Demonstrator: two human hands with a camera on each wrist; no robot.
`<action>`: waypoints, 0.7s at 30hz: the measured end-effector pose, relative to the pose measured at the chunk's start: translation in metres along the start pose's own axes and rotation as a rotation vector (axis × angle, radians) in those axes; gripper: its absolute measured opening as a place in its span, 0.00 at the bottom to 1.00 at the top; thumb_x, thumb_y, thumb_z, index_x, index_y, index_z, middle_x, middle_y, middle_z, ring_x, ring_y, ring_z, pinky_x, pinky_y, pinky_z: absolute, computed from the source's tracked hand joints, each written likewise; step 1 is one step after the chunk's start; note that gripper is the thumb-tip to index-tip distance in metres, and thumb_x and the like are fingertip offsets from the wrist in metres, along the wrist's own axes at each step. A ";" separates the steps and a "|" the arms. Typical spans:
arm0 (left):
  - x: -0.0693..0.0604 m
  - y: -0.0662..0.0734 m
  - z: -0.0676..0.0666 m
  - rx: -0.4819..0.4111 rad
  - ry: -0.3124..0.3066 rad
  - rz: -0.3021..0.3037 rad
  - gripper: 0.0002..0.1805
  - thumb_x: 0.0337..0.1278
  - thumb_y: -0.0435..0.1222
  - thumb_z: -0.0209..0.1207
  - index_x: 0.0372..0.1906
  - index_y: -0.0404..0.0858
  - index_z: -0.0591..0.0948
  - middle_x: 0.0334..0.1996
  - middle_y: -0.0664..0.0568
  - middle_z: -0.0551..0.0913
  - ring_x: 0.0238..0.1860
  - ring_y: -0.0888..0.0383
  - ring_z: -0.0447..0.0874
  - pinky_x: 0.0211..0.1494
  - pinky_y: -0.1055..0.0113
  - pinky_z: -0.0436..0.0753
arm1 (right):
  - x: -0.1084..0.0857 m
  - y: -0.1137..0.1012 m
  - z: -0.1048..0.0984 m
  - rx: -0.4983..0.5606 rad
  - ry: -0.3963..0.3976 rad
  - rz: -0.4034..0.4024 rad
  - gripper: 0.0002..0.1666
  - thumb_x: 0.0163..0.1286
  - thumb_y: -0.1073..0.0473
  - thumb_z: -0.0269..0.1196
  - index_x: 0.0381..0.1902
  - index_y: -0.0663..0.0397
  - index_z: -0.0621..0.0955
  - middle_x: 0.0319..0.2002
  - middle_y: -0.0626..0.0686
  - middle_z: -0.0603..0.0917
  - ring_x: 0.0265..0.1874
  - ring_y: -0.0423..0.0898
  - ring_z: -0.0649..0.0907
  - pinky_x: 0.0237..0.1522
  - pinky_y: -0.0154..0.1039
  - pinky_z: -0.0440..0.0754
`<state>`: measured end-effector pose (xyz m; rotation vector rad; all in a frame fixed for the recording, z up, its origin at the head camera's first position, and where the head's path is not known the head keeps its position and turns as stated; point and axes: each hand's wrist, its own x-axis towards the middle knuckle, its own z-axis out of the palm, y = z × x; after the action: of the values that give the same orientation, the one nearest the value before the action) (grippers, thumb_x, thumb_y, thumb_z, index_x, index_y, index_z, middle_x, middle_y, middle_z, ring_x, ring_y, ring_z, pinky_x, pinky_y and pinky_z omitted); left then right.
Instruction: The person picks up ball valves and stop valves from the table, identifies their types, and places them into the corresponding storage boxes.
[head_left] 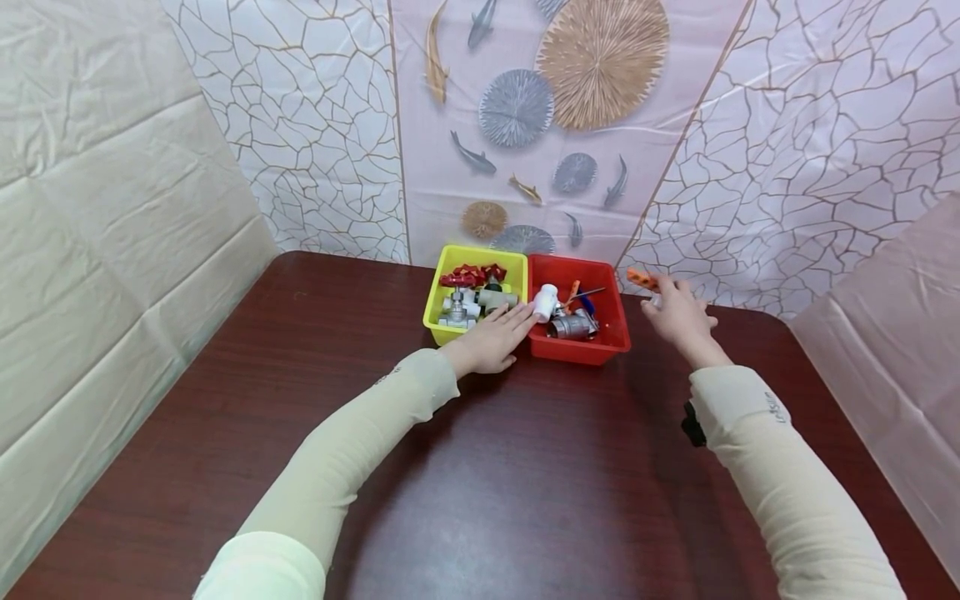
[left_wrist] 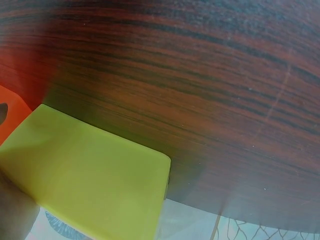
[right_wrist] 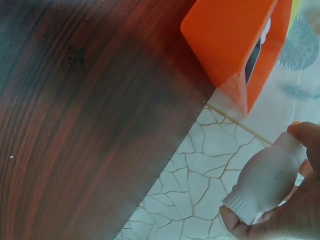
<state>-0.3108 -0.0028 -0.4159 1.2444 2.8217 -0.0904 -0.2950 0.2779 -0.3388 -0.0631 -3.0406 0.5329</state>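
Observation:
My right hand (head_left: 681, 318) is raised just right of the red bin (head_left: 577, 354). It pinches a white plastic ball valve (right_wrist: 267, 182) between thumb and fingers; the valve's orange handle (head_left: 642, 279) sticks out to the left in the head view. My left hand (head_left: 495, 337) lies with straight fingers over the front rims where the yellow bin (head_left: 444, 336) and the red bin meet. Its fingertips are close to a white plastic fitting (head_left: 545, 302) in the red bin; whether they touch it I cannot tell.
Metal valves (head_left: 573, 325) and an orange-handled piece lie in the red bin. The yellow bin holds red-handled valves (head_left: 472, 275) and grey metal fittings (head_left: 457, 310). Both bins stand side by side at the far edge of the dark wood table (head_left: 480, 483), before a patterned wall cloth (head_left: 315, 125).

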 end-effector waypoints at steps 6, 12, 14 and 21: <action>0.001 0.000 0.002 0.002 0.017 0.005 0.43 0.63 0.43 0.54 0.75 0.36 0.44 0.76 0.43 0.41 0.76 0.51 0.36 0.77 0.56 0.40 | 0.001 -0.012 0.007 -0.007 0.000 -0.049 0.32 0.70 0.55 0.51 0.69 0.57 0.59 0.64 0.72 0.59 0.55 0.81 0.62 0.50 0.81 0.54; 0.000 0.000 0.001 0.004 0.022 0.006 0.43 0.63 0.43 0.54 0.74 0.35 0.45 0.76 0.43 0.42 0.76 0.50 0.37 0.77 0.56 0.40 | 0.003 -0.025 0.012 -0.020 -0.024 -0.085 0.32 0.70 0.55 0.51 0.69 0.54 0.59 0.65 0.70 0.58 0.57 0.80 0.63 0.51 0.80 0.56; 0.000 0.000 0.001 0.005 0.021 0.006 0.43 0.63 0.43 0.54 0.74 0.35 0.45 0.76 0.43 0.42 0.76 0.50 0.37 0.77 0.56 0.40 | 0.003 -0.030 0.014 -0.019 -0.034 -0.096 0.32 0.70 0.55 0.52 0.70 0.54 0.59 0.66 0.70 0.58 0.57 0.80 0.62 0.51 0.79 0.56; 0.000 0.000 0.001 -0.011 0.020 0.006 0.43 0.63 0.42 0.54 0.74 0.35 0.45 0.76 0.43 0.42 0.76 0.50 0.37 0.77 0.56 0.40 | 0.004 -0.045 0.024 -0.027 -0.057 -0.121 0.32 0.70 0.55 0.52 0.69 0.54 0.60 0.67 0.69 0.57 0.58 0.81 0.62 0.52 0.78 0.57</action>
<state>-0.3103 -0.0027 -0.4168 1.2588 2.8315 -0.0625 -0.3022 0.2280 -0.3455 0.1363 -3.0815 0.4933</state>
